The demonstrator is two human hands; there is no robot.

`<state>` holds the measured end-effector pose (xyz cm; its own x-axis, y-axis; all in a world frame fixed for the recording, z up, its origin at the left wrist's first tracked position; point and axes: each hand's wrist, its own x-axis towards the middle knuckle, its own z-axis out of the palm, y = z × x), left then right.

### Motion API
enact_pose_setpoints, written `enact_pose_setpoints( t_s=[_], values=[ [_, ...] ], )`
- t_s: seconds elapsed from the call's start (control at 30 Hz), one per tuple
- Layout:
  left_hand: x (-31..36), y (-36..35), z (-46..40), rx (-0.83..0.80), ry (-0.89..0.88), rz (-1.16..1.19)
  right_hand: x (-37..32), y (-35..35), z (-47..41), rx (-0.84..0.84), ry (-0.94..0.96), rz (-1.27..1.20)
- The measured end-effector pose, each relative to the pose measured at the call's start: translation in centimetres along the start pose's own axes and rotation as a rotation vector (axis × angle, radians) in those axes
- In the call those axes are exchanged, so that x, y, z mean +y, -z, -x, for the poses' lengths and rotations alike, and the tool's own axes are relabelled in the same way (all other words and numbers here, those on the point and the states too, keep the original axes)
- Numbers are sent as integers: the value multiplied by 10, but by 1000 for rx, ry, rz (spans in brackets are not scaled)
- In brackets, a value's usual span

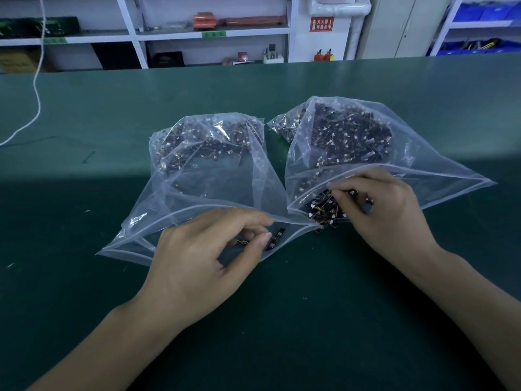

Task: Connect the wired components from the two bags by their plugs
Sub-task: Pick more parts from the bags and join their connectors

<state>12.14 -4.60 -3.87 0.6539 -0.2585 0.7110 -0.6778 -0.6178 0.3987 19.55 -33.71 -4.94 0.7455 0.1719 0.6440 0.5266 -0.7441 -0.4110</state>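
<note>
1. Two bags lie side by side on the table (84, 277): left bag (197, 179), right bag (423, 167).
2. Wired components (346, 139) lie in both.
3. A third bag (282, 125), seemingly, lies behind between them.

Your left hand (208, 249) lies palm down, thumb and forefinger pinched together. Your right hand (386, 210) reaches forward, fingers curled downward. Both forearms are bare.

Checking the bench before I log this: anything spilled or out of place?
A few wired components have spilled past the right bag's mouth onto the green mat, under the right hand. Otherwise nothing stands out.
</note>
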Motion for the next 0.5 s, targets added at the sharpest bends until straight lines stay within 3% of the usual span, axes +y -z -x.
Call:
enact_pose_setpoints(
  t_s=[0.13, 0.27, 0.5],
  values=[
    [1, 5, -4, -68, -14, -141, -11, -1, 2, -60, -18, -51],
    [-1, 10, -7, -260, 18, -342, -18, -3, 4, -74, -14, -59],
    [-4, 10, -5, -382, 138, -304, -12, -4, 6, -157, -14, -25]
  ],
)
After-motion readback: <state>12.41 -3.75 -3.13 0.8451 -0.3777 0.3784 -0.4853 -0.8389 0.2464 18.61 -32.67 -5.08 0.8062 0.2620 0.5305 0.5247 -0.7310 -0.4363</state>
